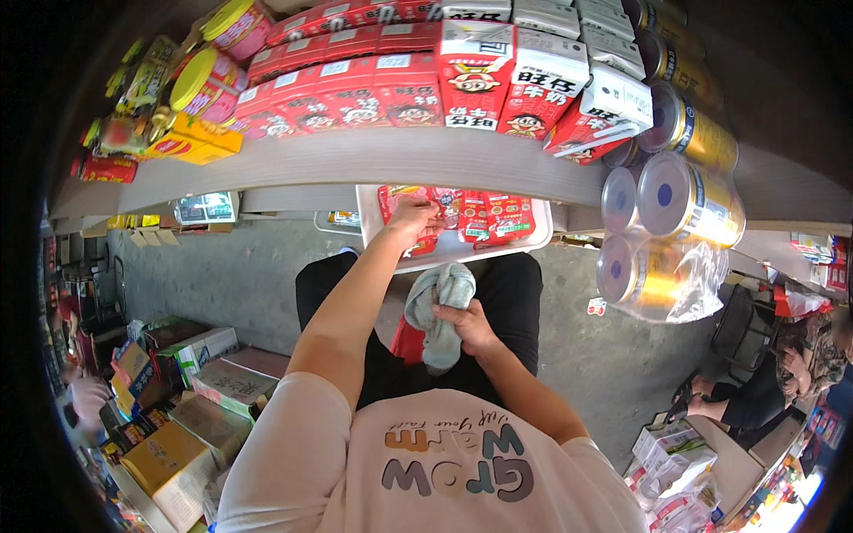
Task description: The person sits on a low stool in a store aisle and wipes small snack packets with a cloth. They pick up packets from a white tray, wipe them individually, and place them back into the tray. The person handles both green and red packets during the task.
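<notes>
My left hand [414,223] reaches over a white plastic tray [543,233], its fingers bent at the red snack packets. Whether the fingertips grip a packet or only touch it is hidden. Several more red printed packets [510,216] lie side by side in the tray, to the right of that hand. In front of my lap, my right hand [470,326] is closed around a bunched, pale grey-green cloth [440,293]. The cloth is below the tray's near edge.
Above the tray runs a wooden shelf [373,153] with red milk cartons [406,90]. Plastic-wrapped gold cans [693,200] jut out at its right end. Stacked cardboard boxes [166,460] stand at left on the concrete floor [220,280]. A seated person [753,393] is at right.
</notes>
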A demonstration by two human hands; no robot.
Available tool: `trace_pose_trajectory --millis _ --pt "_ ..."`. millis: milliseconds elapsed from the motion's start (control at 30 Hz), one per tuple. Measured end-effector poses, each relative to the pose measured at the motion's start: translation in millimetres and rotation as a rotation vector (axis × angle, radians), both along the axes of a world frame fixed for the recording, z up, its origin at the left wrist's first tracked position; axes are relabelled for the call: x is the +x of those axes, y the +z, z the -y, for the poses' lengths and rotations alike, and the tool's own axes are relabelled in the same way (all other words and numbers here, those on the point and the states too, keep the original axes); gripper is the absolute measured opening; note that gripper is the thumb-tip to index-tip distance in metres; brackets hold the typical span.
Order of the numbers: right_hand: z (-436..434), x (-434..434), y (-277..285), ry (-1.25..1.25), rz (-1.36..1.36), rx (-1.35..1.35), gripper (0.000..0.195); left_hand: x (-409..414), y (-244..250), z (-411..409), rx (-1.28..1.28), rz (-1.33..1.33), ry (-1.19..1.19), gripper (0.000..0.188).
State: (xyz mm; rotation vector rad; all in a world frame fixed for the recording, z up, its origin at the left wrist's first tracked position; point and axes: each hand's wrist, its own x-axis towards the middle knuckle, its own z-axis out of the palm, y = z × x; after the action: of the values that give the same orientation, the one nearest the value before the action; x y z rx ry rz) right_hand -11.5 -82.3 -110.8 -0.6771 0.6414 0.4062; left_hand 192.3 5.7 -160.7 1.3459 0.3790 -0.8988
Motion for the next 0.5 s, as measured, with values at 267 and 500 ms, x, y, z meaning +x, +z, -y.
trace_pose_trajectory --millis 267,500 --pt "5 1 -7 -0.039 0.03 0.058 0.028 50 -30 29 -0.173 0.044 0.243 0.023" --pt "3 9 0 -0.029 0.005 0.076 0.023 48 -32 28 -0.383 -0.029 0.465 0.029"
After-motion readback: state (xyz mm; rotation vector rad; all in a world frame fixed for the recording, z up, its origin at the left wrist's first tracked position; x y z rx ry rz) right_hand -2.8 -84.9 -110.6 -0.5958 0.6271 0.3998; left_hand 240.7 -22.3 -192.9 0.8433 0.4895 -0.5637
